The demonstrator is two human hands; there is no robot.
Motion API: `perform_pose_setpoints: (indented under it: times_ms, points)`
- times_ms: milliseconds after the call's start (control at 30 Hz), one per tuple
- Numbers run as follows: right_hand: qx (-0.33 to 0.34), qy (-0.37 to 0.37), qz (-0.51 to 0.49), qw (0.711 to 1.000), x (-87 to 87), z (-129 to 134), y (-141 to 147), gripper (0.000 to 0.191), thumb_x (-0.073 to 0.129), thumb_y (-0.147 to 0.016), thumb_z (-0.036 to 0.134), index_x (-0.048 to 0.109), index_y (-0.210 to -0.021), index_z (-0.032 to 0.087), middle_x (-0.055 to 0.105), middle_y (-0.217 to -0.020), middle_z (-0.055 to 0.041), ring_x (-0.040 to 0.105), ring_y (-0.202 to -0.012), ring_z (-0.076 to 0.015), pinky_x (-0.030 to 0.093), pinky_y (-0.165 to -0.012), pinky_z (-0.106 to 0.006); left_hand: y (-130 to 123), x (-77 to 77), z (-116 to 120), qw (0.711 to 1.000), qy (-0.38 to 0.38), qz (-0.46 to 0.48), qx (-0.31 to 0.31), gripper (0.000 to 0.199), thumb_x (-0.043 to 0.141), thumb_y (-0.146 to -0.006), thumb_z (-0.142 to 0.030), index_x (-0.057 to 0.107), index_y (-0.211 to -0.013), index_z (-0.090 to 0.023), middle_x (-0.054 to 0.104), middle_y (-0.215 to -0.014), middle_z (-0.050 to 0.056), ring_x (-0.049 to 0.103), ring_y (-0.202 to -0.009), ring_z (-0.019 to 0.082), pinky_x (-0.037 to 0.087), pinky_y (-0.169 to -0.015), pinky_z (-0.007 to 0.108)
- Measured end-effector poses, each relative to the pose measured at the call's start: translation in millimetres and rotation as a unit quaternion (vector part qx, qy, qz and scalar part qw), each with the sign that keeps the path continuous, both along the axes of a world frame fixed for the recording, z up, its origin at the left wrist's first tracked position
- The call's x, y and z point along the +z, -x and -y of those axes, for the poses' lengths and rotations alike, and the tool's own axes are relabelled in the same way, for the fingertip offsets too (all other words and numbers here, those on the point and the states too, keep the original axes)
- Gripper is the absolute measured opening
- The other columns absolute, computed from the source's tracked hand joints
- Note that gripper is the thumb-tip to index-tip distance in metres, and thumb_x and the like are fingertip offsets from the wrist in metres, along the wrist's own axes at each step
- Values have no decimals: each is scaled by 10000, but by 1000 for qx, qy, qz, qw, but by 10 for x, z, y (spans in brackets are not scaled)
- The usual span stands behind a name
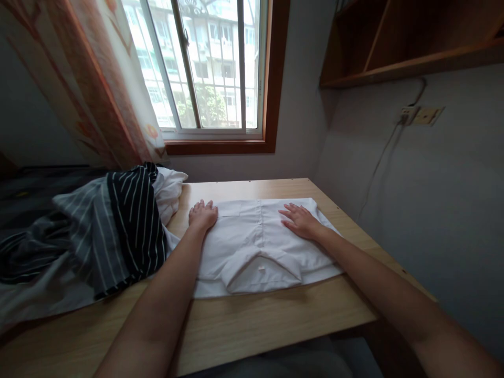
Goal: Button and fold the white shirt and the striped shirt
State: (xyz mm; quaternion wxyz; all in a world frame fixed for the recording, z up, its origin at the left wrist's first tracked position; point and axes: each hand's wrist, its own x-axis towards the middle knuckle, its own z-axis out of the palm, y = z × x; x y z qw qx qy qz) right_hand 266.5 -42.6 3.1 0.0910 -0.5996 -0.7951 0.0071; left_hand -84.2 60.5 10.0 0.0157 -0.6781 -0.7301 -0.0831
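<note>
A white collared shirt [240,241] lies folded into a flat rectangle, front side up, with its collar [262,270] towards me. Its button placket runs down the middle, and a chest pocket shows at the far left part. My left hand [203,214] rests at the shirt's far left edge, palm down, its fingers slightly bent and apart. On the right half, my right hand [301,221] lies flat on the fabric with its fingers spread. Neither hand grips anything that I can see.
The shirt is on a light wooden table [283,320]. Left of it sits a heap of black, grey and white striped clothes [129,220]. A curtain [90,79] hangs by the barred window [208,68]. A wooden shelf [394,73] and a socket [427,115] with a cord are on the right wall.
</note>
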Motion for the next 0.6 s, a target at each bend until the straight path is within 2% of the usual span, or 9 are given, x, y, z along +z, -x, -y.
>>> perform_pose_setpoints:
  times_ms: [133,200,300,400,467,533,600]
  points:
    - [23,30,-9,999,-126,-139,-43,550,320,-1013,491,429,-1487,235,311,-1593,-69,256,-1475,-208,193,-1195,-394,10,-25,-2,1000,6,6,10,613,263,-965,-454,405,-1500,-191,302,-1597,116,275,-1461,310,219,-1174,430]
    - [18,33,-11,999,-152,-147,-61,578,334,-1000,522,414,-1497,237,294,-1599,-72,239,-1481,-217,182,-1198,-404,-3,-34,14,1000,-3,1,16,626,267,-964,-440,408,-1491,-133,326,-1581,145,300,-1448,313,236,-1163,422]
    - [6,44,-19,999,-148,-134,-55,592,329,-989,555,403,-1500,265,275,-1608,-56,222,-1486,-224,153,-1201,-445,-74,10,86,997,-68,-39,30,586,317,-953,-337,447,-1438,-34,385,-1538,196,320,-1427,323,238,-1148,437]
    - [-8,54,-29,998,-126,-120,-32,596,317,-982,582,392,-1502,299,264,-1613,-30,204,-1491,-236,120,-1200,-498,-231,175,216,988,-128,-86,-9,527,355,-921,-193,476,-1410,-40,388,-1537,192,297,-1430,317,215,-1144,458]
    - [-16,59,-32,998,-114,-114,-20,600,316,-978,592,387,-1502,309,259,-1616,-22,196,-1492,-239,109,-1196,-519,-378,342,327,988,-120,-91,-46,488,371,-916,-187,530,-1366,-83,469,-1479,181,382,-1373,310,287,-1099,445]
    - [-24,64,-32,997,-105,-112,-13,607,315,-975,599,378,-1506,310,252,-1618,-22,192,-1493,-240,108,-1193,-527,-540,511,458,991,-61,-83,-80,425,392,-930,-261,610,-1264,-117,576,-1359,178,499,-1256,310,402,-990,418]
    - [-34,68,-29,997,-99,-113,-8,615,308,-975,603,365,-1512,308,241,-1622,-23,181,-1495,-239,106,-1192,-526,-704,633,627,989,21,-72,-124,411,416,-938,-343,636,-1224,-146,620,-1295,160,564,-1176,302,462,-900,385]
